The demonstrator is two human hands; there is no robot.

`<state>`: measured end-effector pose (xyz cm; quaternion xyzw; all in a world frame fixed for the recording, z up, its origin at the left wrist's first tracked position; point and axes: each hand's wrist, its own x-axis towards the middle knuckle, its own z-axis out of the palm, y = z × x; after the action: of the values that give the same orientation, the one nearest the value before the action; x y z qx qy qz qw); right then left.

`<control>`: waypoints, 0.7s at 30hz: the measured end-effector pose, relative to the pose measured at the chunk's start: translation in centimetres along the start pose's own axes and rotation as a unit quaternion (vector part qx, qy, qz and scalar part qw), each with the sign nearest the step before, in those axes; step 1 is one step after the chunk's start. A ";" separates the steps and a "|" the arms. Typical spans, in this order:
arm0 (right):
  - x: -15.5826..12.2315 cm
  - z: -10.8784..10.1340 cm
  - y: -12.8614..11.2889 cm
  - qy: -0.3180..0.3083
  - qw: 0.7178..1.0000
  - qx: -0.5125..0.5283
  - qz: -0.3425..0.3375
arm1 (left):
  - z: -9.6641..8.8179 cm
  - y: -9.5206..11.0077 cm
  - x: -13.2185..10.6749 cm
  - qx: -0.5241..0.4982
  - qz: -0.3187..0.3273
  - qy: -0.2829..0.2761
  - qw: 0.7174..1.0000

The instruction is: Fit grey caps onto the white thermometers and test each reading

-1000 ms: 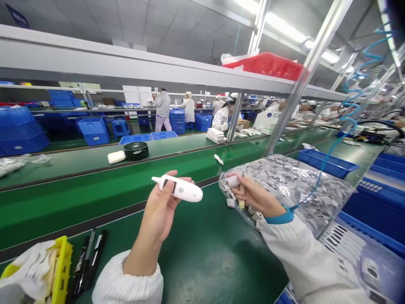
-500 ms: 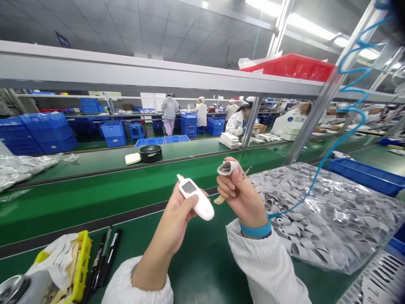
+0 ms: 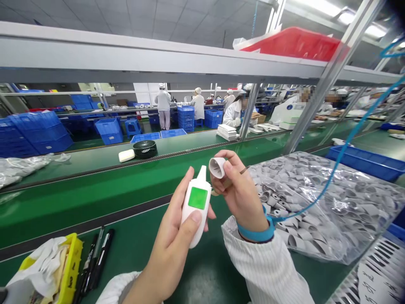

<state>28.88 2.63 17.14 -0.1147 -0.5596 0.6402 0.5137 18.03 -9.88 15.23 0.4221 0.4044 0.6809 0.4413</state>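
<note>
My left hand [image 3: 177, 236] is closed round a white ear thermometer [image 3: 190, 230], its thin probe tip pointing up and its screen lit green. The thumb lies on the front below the screen. My right hand [image 3: 238, 190] pinches a light grey hollow cap [image 3: 217, 167] by its side, the open end facing the thermometer tip. Cap and tip are close but apart. A thin stick-like tool also shows between the right fingers, mostly hidden. A blue wrist strap [image 3: 257, 232] circles my right wrist. To its right lies a clear bag of similar grey caps [image 3: 300, 202].
A yellow bin [image 3: 70, 270] with cloths stands at the lower left, beside several black pens [image 3: 101, 257]. Across the green belt [image 3: 95, 185] are a black round fan [image 3: 144, 148] and a white block [image 3: 126, 156]. The strap's blue cord [image 3: 335, 162] crosses the right side. Co-workers are farther back.
The thermometer has turned upright and its screen has gone from grey to green. My right hand has moved slightly left with the cap, which now sits nearer the probe tip.
</note>
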 end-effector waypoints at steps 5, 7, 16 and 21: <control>-0.5 0.5 -0.2 0.009 0.998 -0.030 -0.054 | 0.2 -0.1 -0.1 0.117 0.019 0.033 0.992; -0.8 0.5 -0.4 -0.028 0.994 -0.075 -0.079 | 0.2 -0.2 -0.1 0.145 0.021 0.041 0.988; -1.3 0.8 -0.8 -0.027 0.984 -0.143 -0.100 | 0.2 -0.3 -0.4 0.173 0.041 0.046 0.983; -1.5 1.5 -0.3 -0.005 0.971 -0.175 -0.162 | 0.3 -0.4 -0.3 0.206 0.090 0.064 0.972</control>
<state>28.66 0.52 17.29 -0.1069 -0.6764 0.4413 0.5799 18.53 -10.00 14.87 0.4942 0.5237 0.6452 0.2553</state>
